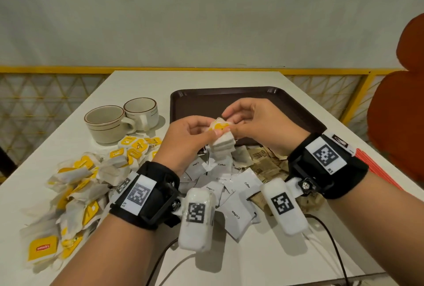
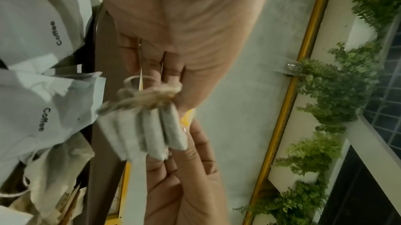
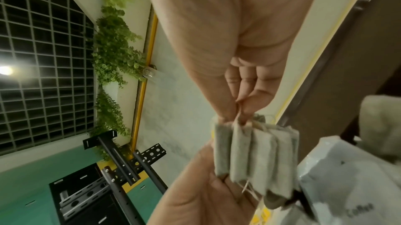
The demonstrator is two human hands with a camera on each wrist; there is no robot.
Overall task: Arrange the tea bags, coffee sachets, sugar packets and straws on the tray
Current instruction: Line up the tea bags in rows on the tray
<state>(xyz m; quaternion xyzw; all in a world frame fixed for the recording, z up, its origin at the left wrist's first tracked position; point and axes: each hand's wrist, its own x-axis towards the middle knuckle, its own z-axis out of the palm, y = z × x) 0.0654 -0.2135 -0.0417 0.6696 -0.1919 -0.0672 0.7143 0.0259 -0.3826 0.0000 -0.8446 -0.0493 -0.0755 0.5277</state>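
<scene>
Both hands, left hand (image 1: 187,135) & right hand (image 1: 254,122), we see pinching one bunch of white paper tea bags w/ yellow tags (image 1: 221,141), just above the dark brown plastic tray (image 1: 296,104) beyond them.

Head view looks down from above the white table (image 1: 229,262); both wrist views sit close under the palms, sharing the stacked white paper tea bags (image 2: 149,130) (image 3: 256,156)
</scene>
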